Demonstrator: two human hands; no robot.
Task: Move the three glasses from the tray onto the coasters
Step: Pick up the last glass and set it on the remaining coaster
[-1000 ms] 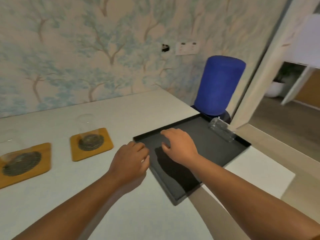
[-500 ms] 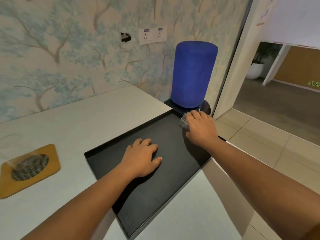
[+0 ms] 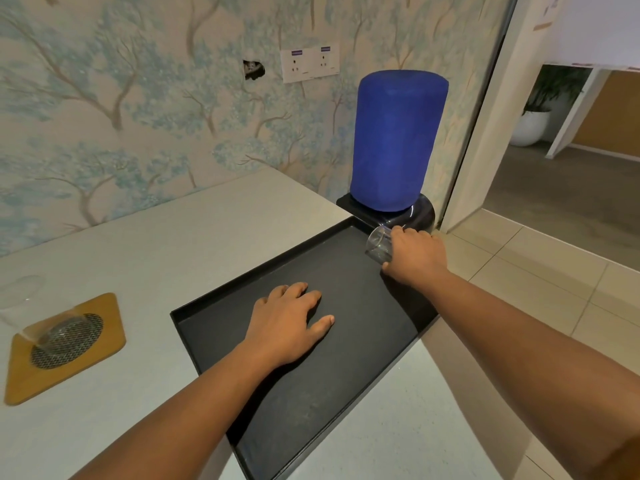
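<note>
A black tray (image 3: 242,292) lies on the white counter. At its far right corner my right hand (image 3: 415,259) is closed around a clear glass (image 3: 379,244), which is tipped on its side with its mouth pointing left. My left hand (image 3: 289,322) rests flat on the tray's floor, fingers spread, holding nothing. At the left edge an orange coaster (image 3: 104,327) carries another clear glass (image 3: 41,318), standing upright. No other coaster is in view.
A tall blue cylinder (image 3: 396,140) on a dark round base (image 3: 420,216) stands just behind the tray's far right corner. The wallpapered wall runs along the back. The counter ends at the right, beside a tiled floor and a doorway.
My right hand has gripped the lying glass and raised it slightly at the tray's corner. My left hand stays flat on the tray. The view has shifted a little to the right.
</note>
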